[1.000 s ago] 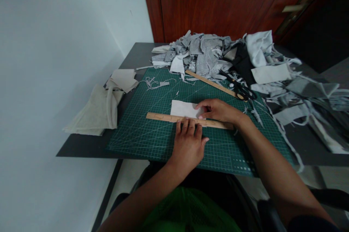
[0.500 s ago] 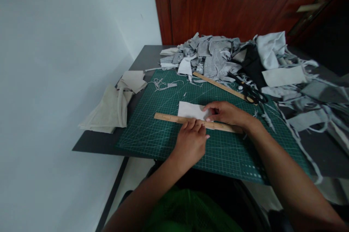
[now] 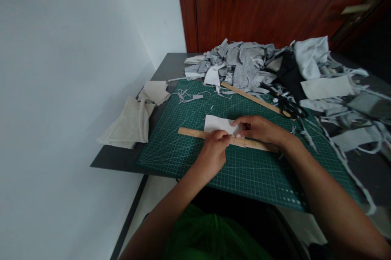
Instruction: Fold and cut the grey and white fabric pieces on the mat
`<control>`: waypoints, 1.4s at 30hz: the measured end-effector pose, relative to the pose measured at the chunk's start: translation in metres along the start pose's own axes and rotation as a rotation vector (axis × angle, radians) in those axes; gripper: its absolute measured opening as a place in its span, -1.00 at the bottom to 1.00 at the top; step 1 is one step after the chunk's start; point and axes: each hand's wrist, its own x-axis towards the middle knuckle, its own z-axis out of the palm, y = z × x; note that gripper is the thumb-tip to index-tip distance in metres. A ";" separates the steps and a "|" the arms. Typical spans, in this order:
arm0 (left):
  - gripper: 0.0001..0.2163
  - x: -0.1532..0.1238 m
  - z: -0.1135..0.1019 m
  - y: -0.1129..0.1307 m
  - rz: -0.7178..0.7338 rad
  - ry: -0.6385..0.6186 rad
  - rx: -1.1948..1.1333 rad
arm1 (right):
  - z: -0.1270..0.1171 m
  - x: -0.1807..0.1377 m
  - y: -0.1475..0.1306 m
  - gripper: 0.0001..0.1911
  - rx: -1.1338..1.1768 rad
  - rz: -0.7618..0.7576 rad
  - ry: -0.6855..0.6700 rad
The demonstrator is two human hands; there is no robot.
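Head view: on the mat [image 3: 180, 156], the ruler [image 3: 192, 132] lies across the cloth [image 3: 216, 122], long axis left to right, right end nearer the person. Left hand [image 3: 215, 150], fingers curled, presumably steadies it; pinching, cannot tell. Half-open right hand [image 3: 259, 128] touches the cloth, seemingly keeping it flat.

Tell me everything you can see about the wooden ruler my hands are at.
The ruler is long, narrow, straight and light brown, apparently wood, with faint dark marks too small to read. It lies over the green cutting mat, slanting so its right end is nearer you, and crosses the white piece. Your left hand covers part of it, fingers seemingly on it; whether your right hand touches it is unclear.
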 end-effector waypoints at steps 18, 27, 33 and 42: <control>-0.62 0.001 -0.005 0.016 -0.012 -0.137 0.272 | 0.003 0.003 0.010 -0.56 0.012 0.000 -0.019; -0.64 0.000 0.000 0.014 0.017 -0.111 0.300 | 0.002 0.002 0.008 -0.57 -0.005 0.005 -0.002; -0.67 -0.002 0.002 0.013 0.021 -0.086 0.337 | 0.002 0.002 0.008 -0.59 -0.003 -0.010 -0.003; -0.68 -0.001 0.001 0.015 0.029 -0.079 0.370 | 0.002 0.002 0.008 -0.58 -0.008 0.006 -0.018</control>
